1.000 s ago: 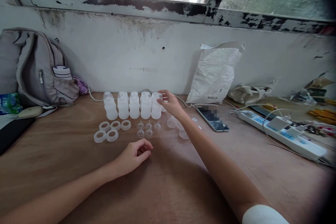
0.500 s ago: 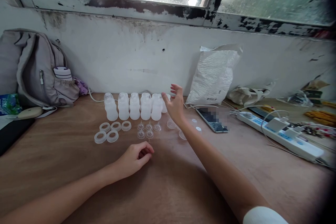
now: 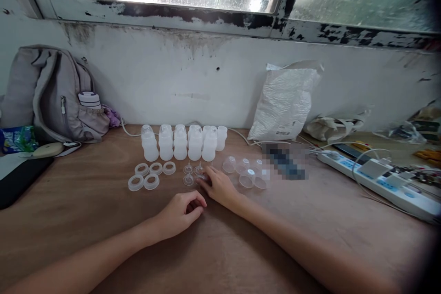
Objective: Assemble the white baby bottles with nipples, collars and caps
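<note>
My left hand (image 3: 182,215) rests on the table with its fingers loosely curled, the thumb apart from them and nothing visible between. My right hand (image 3: 222,188) is low over the small group of clear bottle nipples (image 3: 188,180), its bent fingertips around the front right one and partly hiding it. Left of the nipples lie several translucent screw rings (image 3: 151,182). Several clear dome caps (image 3: 246,180) stand right of my right hand. Behind all these is a row of white baby bottles (image 3: 180,147), most with clear caps; the rightmost bottle (image 3: 221,140) has no cap.
A grey backpack (image 3: 55,92) leans at the left wall, with a black flat case (image 3: 24,183) before it. On the right are a white padded mailer (image 3: 284,101), a blurred-out phone (image 3: 285,161), a power strip (image 3: 382,183) and loose cables.
My right hand has come down and toward me from beside the rightmost bottle to the nipples, uncovering the clear caps. My left hand keeps its pose. The view has shifted slightly.
</note>
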`<action>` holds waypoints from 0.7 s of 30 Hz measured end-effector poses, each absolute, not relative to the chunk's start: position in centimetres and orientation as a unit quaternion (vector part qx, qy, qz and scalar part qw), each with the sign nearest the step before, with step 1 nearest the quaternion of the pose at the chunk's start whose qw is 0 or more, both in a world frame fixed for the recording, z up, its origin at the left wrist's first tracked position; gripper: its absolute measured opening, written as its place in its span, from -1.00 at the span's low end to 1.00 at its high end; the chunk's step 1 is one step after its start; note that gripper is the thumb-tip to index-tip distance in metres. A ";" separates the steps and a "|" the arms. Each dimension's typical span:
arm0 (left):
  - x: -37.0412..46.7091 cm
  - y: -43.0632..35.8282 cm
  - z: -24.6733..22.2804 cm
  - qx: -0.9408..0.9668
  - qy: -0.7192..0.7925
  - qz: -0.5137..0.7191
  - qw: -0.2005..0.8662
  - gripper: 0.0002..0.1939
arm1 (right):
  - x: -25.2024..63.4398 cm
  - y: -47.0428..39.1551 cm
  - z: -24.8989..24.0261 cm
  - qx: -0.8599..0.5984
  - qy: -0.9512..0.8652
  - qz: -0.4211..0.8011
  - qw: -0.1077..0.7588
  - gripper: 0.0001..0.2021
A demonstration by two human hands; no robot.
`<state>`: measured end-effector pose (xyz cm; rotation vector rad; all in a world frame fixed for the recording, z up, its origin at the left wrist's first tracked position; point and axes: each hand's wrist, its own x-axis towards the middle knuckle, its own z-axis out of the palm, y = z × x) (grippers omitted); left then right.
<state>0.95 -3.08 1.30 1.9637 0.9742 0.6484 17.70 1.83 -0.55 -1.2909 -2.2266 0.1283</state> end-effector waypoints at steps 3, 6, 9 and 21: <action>0.9 -3.0 1.1 0.784 0.384 0.260 0.412 -0.86 | 18.4 1.0 0.0 -0.466 -0.827 0.062 0.309 -0.88; 0.9 -2.9 1.1 0.788 0.381 0.261 0.407 -0.85 | 19.7 -0.4 0.6 -0.445 -0.834 0.063 0.319 -0.88; 1.0 -3.0 1.3 0.796 0.383 0.260 0.389 -0.85 | 20.9 -1.3 0.7 -0.433 -0.850 0.057 0.294 -0.87; -0.9 -2.8 0.9 0.933 0.287 0.217 0.029 -0.72 | 21.8 -1.2 0.4 -0.423 -0.873 0.082 0.228 -0.84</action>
